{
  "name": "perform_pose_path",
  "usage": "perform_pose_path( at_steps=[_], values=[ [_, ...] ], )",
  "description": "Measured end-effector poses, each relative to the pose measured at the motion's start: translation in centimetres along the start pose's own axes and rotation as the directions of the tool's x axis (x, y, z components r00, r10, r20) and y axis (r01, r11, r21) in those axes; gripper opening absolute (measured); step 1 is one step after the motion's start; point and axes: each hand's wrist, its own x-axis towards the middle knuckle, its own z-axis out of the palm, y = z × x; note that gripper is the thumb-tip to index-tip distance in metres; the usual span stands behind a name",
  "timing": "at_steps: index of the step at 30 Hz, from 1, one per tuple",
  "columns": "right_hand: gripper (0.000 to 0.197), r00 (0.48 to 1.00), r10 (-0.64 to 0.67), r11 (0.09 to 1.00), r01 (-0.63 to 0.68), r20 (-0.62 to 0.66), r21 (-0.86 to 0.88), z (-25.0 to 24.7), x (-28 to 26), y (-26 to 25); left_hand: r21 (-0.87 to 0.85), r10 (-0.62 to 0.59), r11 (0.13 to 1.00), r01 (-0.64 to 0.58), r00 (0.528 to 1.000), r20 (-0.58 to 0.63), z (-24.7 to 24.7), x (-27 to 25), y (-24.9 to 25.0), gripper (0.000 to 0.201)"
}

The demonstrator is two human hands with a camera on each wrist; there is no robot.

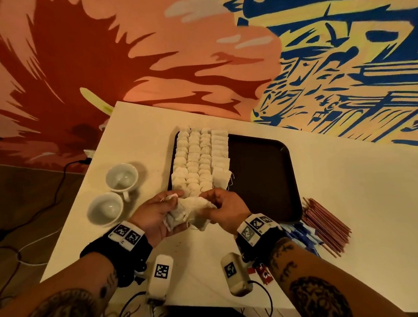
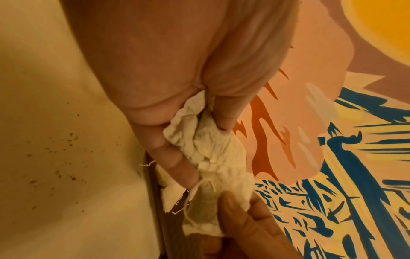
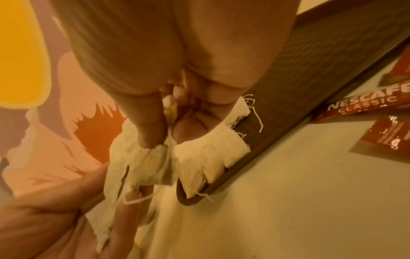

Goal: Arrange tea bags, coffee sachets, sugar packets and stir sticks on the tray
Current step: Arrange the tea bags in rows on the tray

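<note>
A dark brown tray lies on the white table, its left part covered by several rows of pale tea bags. Just in front of the tray's near edge my left hand holds a bunch of loose tea bags in curled fingers. My right hand pinches one bag of that bunch between thumb and fingers. The left wrist view shows the crumpled bags in my grip. Red stir sticks lie right of the tray, blue sugar packets beside them, red coffee sachets near my right wrist.
Two white cups stand left of the tray. The tray's right half is bare. Cables run over the floor at left. A painted wall rises behind the table. Brown specks dot the tabletop.
</note>
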Motion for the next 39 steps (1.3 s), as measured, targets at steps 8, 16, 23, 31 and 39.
perform_pose_path(
  at_steps=[8, 16, 23, 31, 39],
  values=[
    [0.015, 0.999, 0.052, 0.961, -0.048, -0.01, 0.272, -2.4, -0.9, 0.4, 0.024, -0.026, 0.999, 0.027, 0.999, -0.037, 1.1, 0.7, -0.6, 0.017],
    [0.012, 0.999, 0.039, 0.993, -0.038, -0.014, 0.111, -3.5, -1.2, 1.6, 0.282, -0.019, 0.959, 0.024, 1.0, -0.021, 2.6, 1.8, -1.1, 0.044],
    [0.017, 0.998, -0.02, 0.999, 0.023, -0.059, 0.049, -3.4, 0.4, 1.4, 0.418, -0.001, 0.908, 0.001, 1.0, -0.001, 4.7, 2.9, -1.4, 0.014],
    [0.005, 0.996, 0.021, 0.998, -0.025, -0.081, -0.054, -6.3, 3.6, 2.7, 0.407, 0.097, 0.912, -0.052, 0.991, -0.09, 4.8, 4.5, -0.6, 0.015],
    [0.003, 0.99, 0.126, 0.914, -0.089, 0.069, -0.395, -8.6, 7.8, 4.2, 0.102, 0.145, 0.987, -0.125, 0.966, -0.214, 3.0, 6.1, 0.4, 0.019]
  ],
)
